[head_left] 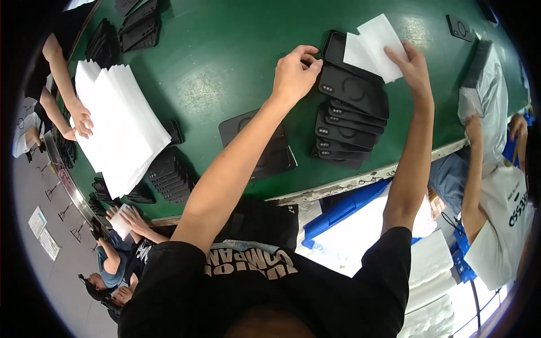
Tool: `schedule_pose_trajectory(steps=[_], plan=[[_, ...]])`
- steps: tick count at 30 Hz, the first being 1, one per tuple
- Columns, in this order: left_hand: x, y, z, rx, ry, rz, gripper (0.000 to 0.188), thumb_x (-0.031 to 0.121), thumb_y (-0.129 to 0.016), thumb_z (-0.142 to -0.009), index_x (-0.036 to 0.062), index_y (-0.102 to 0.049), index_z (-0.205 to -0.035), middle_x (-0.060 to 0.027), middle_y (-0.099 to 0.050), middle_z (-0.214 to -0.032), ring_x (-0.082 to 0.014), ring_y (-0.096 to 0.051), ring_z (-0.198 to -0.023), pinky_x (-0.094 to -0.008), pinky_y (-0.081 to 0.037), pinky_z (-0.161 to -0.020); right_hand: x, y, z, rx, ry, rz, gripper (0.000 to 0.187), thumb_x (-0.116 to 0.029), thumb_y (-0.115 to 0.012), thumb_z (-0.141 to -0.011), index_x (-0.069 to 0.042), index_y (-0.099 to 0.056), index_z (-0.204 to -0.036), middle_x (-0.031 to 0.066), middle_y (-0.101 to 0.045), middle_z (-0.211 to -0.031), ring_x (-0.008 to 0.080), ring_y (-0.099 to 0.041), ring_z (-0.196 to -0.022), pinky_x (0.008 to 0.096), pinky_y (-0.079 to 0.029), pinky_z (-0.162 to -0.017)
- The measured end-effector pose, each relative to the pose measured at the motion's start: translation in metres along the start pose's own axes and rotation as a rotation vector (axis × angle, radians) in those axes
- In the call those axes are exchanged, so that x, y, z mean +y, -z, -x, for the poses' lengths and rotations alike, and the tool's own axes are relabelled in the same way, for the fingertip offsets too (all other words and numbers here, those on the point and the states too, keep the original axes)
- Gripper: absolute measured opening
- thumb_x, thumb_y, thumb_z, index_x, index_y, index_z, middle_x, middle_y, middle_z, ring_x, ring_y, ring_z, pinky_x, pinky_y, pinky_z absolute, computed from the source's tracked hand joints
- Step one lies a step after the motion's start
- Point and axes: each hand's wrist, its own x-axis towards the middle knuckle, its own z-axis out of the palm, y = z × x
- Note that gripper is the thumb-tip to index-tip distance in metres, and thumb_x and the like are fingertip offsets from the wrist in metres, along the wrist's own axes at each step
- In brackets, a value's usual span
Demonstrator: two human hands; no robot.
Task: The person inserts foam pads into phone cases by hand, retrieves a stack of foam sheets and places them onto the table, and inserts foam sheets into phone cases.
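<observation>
- On the green tabletop [253,28], right of centre: fanned stack of matte-black, ring-marked phone cases [352,134].
- Right hand [414,70]: grip pinching thin white rectangular sheets [372,48], held partly over the black rectangular phone case [336,50] at the stack's far end.
- Left hand [297,73]: curled just beside that case's left edge; can't tell whether this grip has anything in it.

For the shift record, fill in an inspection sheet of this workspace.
Surface: green tabletop with glare patches.
Job's things: overlapping row of black phone cases; white sheets by its far end.
Clutter: large white sheet stack at left; plastic-wrapped bundle at right.
Hands: left hand, fingers curled near the farthest case, contact unclear; right hand holds the white sheets.
Cables: cannot tell; off-table details are too small.
Surroundings: co-workers at both sides; blue container below the near edge.
</observation>
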Motion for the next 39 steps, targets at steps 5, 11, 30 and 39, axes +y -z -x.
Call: schedule_pose_trajectory(steps=[5,11,30,39], plan=[[0.018,-0.024,-0.002,0.075,0.104,-0.048,0.029,0.007,-0.070,-0.077,-0.0003,-0.066,-0.104,-0.0048,-0.064,-0.072,-0.0140,-0.056,-0.058,-0.0266,-0.048,-0.059,0.001,-0.044,0.011,0.191,0.170,0.448,0.040,-0.026,-0.070,-0.085,0.008,-0.062,-0.106,0.0105,-0.065,-0.097,0.0110,-0.057,-0.086,0.0238,-0.046,-0.076],[0.017,-0.036,-0.008,0.172,0.210,0.027,0.031,0.009,-0.074,-0.074,-0.0012,-0.065,-0.101,-0.0044,-0.064,-0.073,-0.0135,-0.058,-0.059,-0.0251,-0.048,-0.059,0.007,-0.021,0.017,0.534,0.083,-0.594,0.035,-0.022,-0.064,-0.092,0.004,-0.061,-0.115,0.0092,-0.063,-0.105,0.0146,-0.058,-0.099,0.0263,-0.046,-0.084],[0.001,-0.013,-0.044,-0.027,0.077,-0.059,0.022,0.013,-0.071,-0.078,0.0003,-0.070,-0.096,-0.0031,-0.067,-0.082,-0.0135,-0.061,-0.068,-0.0253,-0.050,-0.066,0.002,0.003,-0.020,0.198,0.087,-0.082,0.026,-0.019,-0.073,-0.082,0.000,-0.065,-0.099,0.0087,-0.066,-0.090,0.0138,-0.057,-0.075,0.0235,-0.045,-0.068],[0.031,-0.048,-0.053,-0.024,0.202,-0.467,0.023,0.021,-0.076,-0.072,0.0064,-0.070,-0.089,-0.0034,-0.067,-0.077,-0.0248,-0.063,-0.071,-0.0339,-0.051,-0.070,-0.009,-0.031,0.003,0.516,0.131,-0.109,0.031,-0.022,-0.075,-0.082,0.002,-0.067,-0.100,0.0066,-0.065,-0.106,0.0136,-0.056,-0.093,0.0235,-0.043,-0.084]])
